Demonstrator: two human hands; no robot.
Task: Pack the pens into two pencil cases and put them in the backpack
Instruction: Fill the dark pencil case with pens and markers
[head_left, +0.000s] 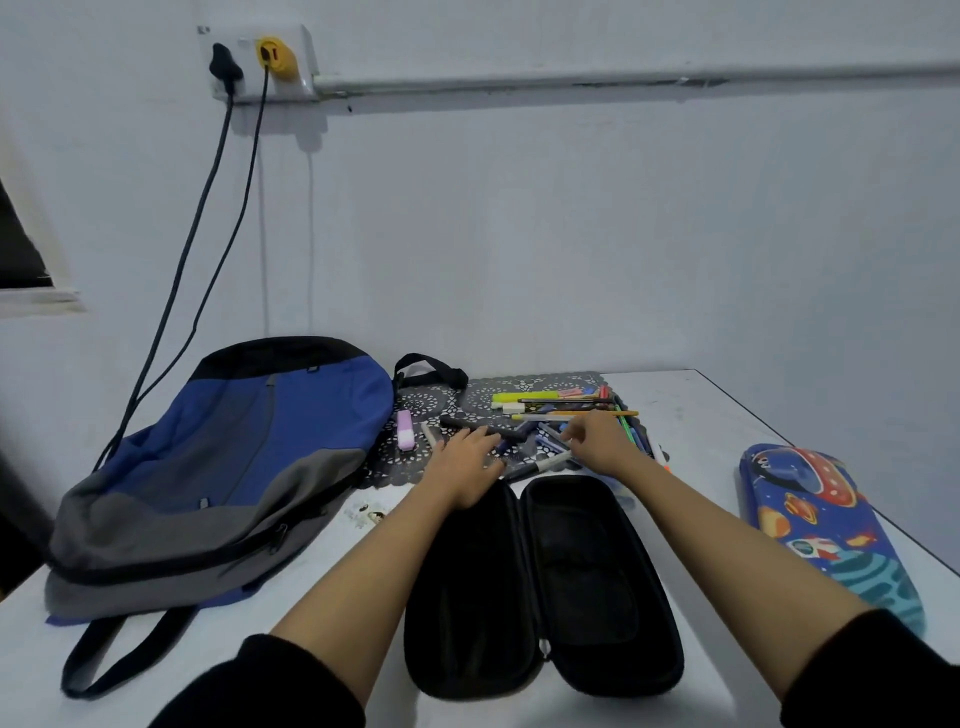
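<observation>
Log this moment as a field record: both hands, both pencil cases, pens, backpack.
left hand: fingers laid on the pens
right hand: fingers bent into the pile, grip unclear
black case: open flat, nearest the person, no pens visible inside
space-print case: closed, on the right
backpack: lying flat, on the left
pens: loose on the lace mat

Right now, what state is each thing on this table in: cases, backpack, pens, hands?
Black pencil case, unzipped, lying open flat, nothing visible inside.
Space-print pencil case, closed.
Backpack, lying flat, zips appear closed.
Pens, loose pile on the lace mat.
Left hand, open, resting on the pens.
Right hand, fingertips down in the pile; grip unclear.
</observation>
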